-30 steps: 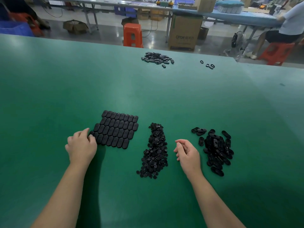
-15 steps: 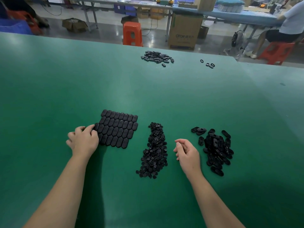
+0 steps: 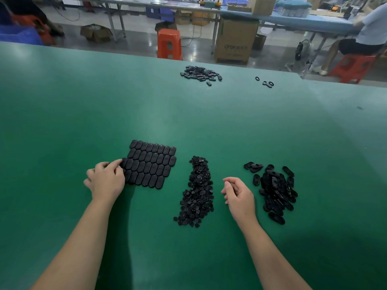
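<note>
Ovals point(image 3: 151, 164) lie flat as a block on the bench point(image 3: 188, 114), left of frame centre, long axes running up the frame. The left hand point(image 3: 106, 181) curls its fingers against the block's left edge; whether they pinch is unclear. The right hand point(image 3: 238, 195) rests loosely curled and empty between the discs point(image 3: 196, 193) and the rings point(image 3: 274, 189).

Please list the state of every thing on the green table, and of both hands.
Flat block of black oval plastic caps: tidy rows, lying flat.
Left hand: curled fingertips touch that block's left edge.
Middle pile of small round black parts: loose heap.
Right hand: loosely curled, nothing seen inside.
Right pile of black oval plastic frames: loose heap.
Far pile of black pieces: loose.
</note>
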Tool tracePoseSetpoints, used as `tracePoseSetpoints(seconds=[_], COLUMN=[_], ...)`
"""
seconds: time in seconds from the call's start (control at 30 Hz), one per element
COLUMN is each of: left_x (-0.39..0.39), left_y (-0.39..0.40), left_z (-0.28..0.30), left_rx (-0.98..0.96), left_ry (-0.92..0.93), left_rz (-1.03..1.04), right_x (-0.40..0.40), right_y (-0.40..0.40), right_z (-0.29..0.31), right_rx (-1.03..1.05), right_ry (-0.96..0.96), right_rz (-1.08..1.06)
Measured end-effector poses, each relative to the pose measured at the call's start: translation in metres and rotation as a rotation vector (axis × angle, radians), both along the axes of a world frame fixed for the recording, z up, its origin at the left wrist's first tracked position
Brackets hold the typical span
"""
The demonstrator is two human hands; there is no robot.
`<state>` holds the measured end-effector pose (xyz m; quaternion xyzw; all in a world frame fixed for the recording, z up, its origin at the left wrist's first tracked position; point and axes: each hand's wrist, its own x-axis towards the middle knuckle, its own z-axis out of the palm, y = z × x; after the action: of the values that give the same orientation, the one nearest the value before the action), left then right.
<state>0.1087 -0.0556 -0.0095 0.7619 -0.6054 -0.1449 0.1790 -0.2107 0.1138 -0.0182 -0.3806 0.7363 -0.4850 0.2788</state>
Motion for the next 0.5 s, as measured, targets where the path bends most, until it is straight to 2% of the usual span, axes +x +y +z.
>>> tracePoseSetpoints(seconds=[0.33, 0.5], left_x=[-0.0019, 0.0028], left_y=[-0.005, -0.0035], left_z=[0.0027, 0.0032], left_rx=[0.043, -0.016], left_ry=[0.011, 0.076], left_rz=[0.019, 0.043], right_x=[0.0, -0.0003], right_y=[0.0003, -0.0002], right_z=[0.0002, -0.0005], right_rx=[0.003, 0.006], right_ry=[-0.006, -0.008], right_rz=[-0.001, 0.001])
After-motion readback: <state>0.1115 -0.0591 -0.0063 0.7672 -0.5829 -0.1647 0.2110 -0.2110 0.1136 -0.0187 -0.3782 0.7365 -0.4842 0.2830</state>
